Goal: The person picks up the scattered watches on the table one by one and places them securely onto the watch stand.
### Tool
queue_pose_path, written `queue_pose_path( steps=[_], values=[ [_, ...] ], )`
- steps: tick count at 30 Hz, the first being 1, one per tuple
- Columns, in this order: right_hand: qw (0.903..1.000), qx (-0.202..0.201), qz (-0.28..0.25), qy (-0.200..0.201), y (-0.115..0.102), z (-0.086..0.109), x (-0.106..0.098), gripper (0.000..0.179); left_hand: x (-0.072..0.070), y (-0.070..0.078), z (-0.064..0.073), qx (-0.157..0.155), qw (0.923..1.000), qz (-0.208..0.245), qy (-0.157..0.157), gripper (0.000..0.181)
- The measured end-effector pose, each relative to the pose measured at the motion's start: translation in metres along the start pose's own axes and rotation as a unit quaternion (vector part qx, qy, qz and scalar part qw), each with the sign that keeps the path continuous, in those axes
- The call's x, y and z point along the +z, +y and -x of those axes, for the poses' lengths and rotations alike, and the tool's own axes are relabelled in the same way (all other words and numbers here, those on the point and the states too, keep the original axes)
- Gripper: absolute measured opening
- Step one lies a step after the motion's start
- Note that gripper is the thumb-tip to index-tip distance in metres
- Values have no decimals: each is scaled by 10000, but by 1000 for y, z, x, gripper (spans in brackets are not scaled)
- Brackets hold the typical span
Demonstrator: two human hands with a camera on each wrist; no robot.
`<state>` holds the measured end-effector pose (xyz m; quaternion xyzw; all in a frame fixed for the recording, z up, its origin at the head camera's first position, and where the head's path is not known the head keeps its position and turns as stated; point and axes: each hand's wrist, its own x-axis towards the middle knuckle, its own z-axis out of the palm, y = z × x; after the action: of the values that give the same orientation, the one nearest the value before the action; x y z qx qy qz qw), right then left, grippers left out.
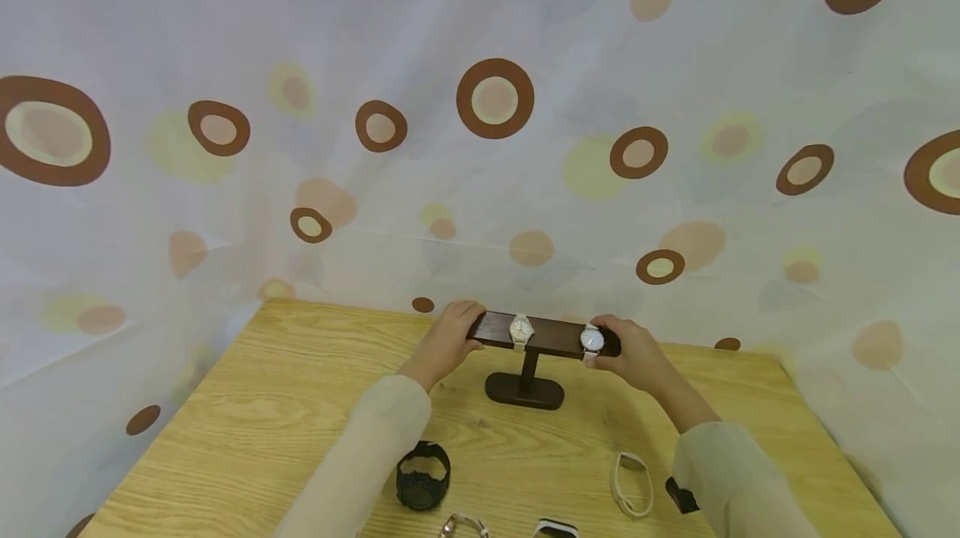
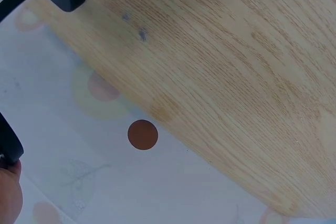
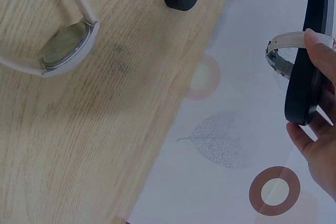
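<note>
A dark brown T-shaped watch stand stands near the table's back edge. My left hand grips the left end of its bar, thumb below; the left wrist view shows only a bit of that hand. Mid-bar sits a pale-strapped watch. Near the right end a white-faced watch wraps the bar. My right hand reaches round that end and holds this watch by its strap. In the right wrist view the thumb lies on the watch strap, other fingers against the bar's end.
Nearer me on the wooden table lie a black watch, a white band watch, a metal-strapped watch and a dark-screened one. A black item is partly behind my right sleeve. Spotted cloth hangs behind.
</note>
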<state>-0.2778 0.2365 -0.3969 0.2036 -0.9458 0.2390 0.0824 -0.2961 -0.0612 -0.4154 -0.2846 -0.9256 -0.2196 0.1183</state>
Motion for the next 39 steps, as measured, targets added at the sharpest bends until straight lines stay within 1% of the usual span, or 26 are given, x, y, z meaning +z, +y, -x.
queue_pose_path(
  steps=[3, 7, 15, 22, 30, 35, 39],
  values=[
    [10000, -32, -33, 71, 0, -2, 2, 51, -1, 0, 0, -4, 10000, 67, -1, 47],
    [9999, -39, -97, 65, 0, -5, 5, 51, -1, 0, -1, -29, 9999, 105, 14, 47],
    [9999, 21, -135, 60, -3, -7, 7, 50, -1, 1, -2, -49, 9999, -91, -54, 48],
    [9999, -48, -98, 83, -7, -10, 10, 50, -2, 1, -2, -26, 10000, 43, 45, 47],
    [9999, 1, -28, 99, -12, -9, 12, 51, -1, 0, 1, -16, 9999, 118, 112, 47],
    [9999, -5, 6, 110, -13, -9, 13, 52, -1, 1, 2, 30, 9998, 22, 195, 47],
    [9999, -6, 19, 103, -14, -9, 13, 51, -1, 1, 2, -3, 9998, 58, 175, 47]
  ],
)
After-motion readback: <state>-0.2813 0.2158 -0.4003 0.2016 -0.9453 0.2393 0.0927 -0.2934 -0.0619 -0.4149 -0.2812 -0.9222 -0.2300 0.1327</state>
